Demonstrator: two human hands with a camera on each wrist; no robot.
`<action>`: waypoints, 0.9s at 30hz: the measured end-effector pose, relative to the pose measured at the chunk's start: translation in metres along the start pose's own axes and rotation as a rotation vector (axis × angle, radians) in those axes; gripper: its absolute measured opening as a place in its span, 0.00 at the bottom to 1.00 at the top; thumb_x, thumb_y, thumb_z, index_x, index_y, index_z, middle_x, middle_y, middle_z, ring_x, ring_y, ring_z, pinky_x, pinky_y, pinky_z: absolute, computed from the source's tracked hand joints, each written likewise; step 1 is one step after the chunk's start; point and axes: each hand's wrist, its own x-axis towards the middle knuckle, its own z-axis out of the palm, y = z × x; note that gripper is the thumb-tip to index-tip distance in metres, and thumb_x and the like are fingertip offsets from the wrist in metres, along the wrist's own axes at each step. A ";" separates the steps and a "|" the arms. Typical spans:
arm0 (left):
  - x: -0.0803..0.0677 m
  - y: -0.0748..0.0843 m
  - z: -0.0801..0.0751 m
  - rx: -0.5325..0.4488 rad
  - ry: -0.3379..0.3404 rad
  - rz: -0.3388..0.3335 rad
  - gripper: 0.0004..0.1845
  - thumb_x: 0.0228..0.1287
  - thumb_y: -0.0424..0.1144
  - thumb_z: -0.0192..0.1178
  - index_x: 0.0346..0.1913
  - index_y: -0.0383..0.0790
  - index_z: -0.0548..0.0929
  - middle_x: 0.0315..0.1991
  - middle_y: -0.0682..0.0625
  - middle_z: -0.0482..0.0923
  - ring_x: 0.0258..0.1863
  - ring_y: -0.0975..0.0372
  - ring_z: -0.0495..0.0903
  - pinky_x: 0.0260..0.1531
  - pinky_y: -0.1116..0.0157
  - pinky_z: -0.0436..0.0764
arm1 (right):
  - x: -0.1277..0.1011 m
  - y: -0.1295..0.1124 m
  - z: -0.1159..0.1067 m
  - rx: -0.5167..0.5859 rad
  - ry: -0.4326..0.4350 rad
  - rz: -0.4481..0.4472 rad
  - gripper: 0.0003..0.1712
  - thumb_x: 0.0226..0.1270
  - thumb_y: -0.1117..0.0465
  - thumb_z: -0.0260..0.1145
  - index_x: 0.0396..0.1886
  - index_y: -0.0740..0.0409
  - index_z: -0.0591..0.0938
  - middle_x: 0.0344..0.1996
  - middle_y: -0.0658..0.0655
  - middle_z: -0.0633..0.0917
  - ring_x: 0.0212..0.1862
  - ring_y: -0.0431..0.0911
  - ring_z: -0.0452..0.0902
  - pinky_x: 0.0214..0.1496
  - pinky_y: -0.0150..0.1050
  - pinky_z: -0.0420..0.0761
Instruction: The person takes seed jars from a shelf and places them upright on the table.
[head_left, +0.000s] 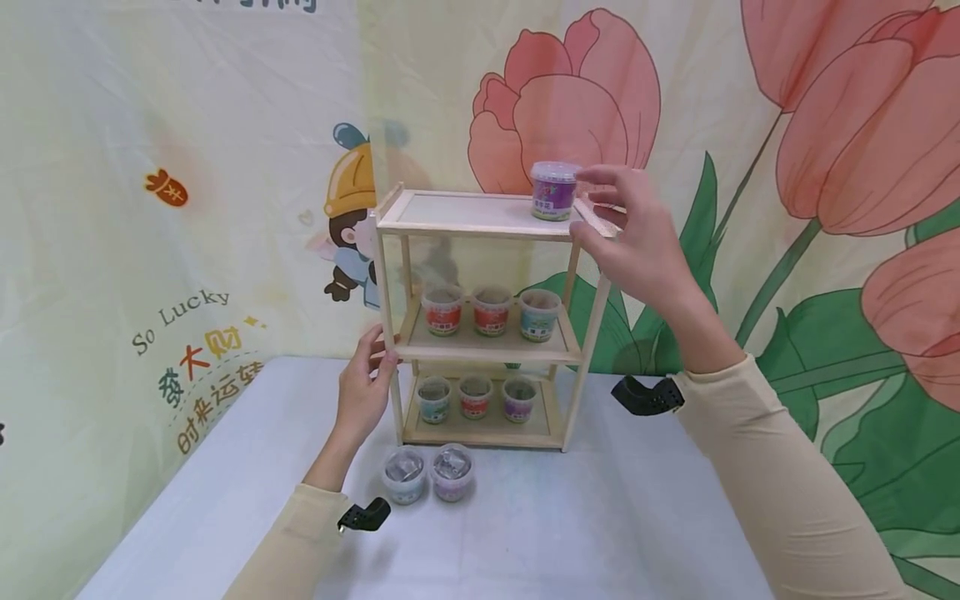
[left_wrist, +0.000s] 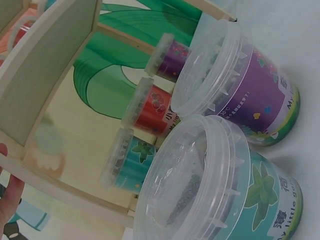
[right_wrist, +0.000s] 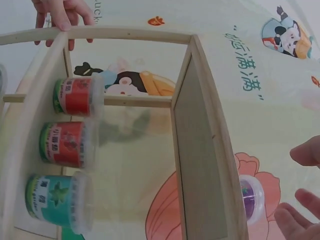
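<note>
A three-tier wooden shelf (head_left: 480,215) stands on the white table. On its top board at the right sits a purple-labelled tub (head_left: 554,191), also seen in the right wrist view (right_wrist: 251,199). My right hand (head_left: 588,207) hovers just right of that tub with fingers spread and relaxed, a small gap showing between the fingertips (right_wrist: 306,151) and the tub. My left hand (head_left: 378,354) grips the shelf's left front post at middle-shelf height; its fingers (right_wrist: 62,15) curl over the post.
The middle shelf holds two red tubs (head_left: 442,310) and a teal tub (head_left: 538,314). The bottom shelf holds teal, red and purple tubs (head_left: 475,396). A teal tub (head_left: 405,475) and a purple tub (head_left: 452,472) stand on the table before the shelf. A printed backdrop hangs behind.
</note>
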 end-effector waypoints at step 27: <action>-0.001 0.001 0.000 -0.006 -0.003 0.019 0.26 0.84 0.44 0.56 0.79 0.55 0.67 0.64 0.42 0.81 0.57 0.46 0.86 0.56 0.41 0.84 | 0.069 0.019 0.017 0.094 -0.250 0.403 0.46 0.74 0.62 0.70 0.83 0.46 0.57 0.80 0.59 0.64 0.76 0.57 0.68 0.77 0.51 0.71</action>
